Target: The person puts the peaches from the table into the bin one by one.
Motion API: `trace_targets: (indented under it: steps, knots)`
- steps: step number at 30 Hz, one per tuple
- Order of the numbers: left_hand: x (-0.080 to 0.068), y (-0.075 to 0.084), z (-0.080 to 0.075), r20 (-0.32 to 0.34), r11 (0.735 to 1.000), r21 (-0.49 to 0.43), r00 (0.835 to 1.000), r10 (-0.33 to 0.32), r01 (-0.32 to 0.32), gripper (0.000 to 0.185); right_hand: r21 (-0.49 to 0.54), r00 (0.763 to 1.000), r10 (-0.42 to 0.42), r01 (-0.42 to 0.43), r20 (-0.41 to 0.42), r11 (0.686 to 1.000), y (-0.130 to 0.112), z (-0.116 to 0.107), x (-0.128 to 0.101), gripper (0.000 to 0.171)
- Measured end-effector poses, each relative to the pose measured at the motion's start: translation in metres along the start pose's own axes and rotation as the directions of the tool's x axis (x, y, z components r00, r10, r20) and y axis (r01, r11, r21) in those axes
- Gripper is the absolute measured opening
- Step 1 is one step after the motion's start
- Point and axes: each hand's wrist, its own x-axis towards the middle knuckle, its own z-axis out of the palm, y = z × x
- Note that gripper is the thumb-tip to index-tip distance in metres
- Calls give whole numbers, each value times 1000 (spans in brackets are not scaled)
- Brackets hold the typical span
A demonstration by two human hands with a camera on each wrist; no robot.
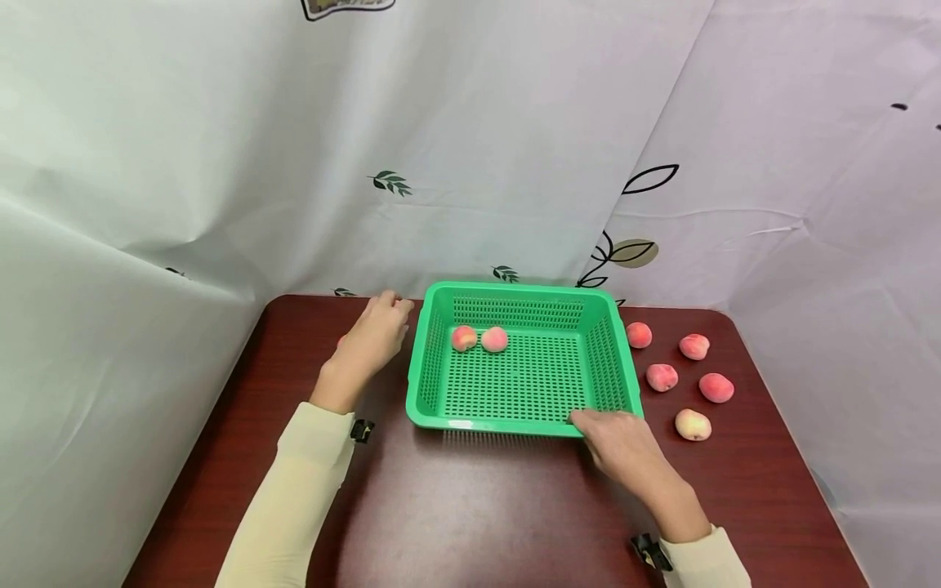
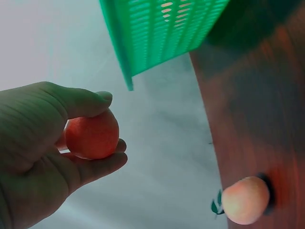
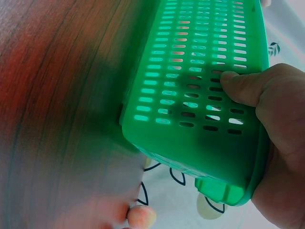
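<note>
A green slotted basket (image 1: 606,351) stands mid-table with two peaches (image 1: 479,338) in its far left corner. My left hand (image 1: 391,309) hovers by the basket's far left corner. In the left wrist view its thumb and fingers pinch a peach (image 2: 91,136); the head view hides that peach behind the hand. My right hand (image 1: 590,421) grips the basket's near right corner, and the right wrist view shows the thumb (image 3: 238,88) pressed on the slotted wall (image 3: 190,71).
Several loose peaches (image 1: 662,377) lie on the dark wood table (image 1: 478,506) right of the basket. One more peach (image 2: 245,200) sits on the table near my left hand. A white leaf-print curtain (image 1: 441,147) closes off the back and sides.
</note>
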Motion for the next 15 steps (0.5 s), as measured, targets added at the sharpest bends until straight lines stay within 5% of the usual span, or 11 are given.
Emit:
trace_targets:
  steps: [7,15]
  knots:
    - [5,11,-6,-52,997,7,995,79,-79,26,-5,1000,-11,11,-12,1000,1,1,0,32]
    - [11,22,-12,-51,995,14,994,99,-98,20,-6,1000,-1,1,-3,1000,1,2,0,31]
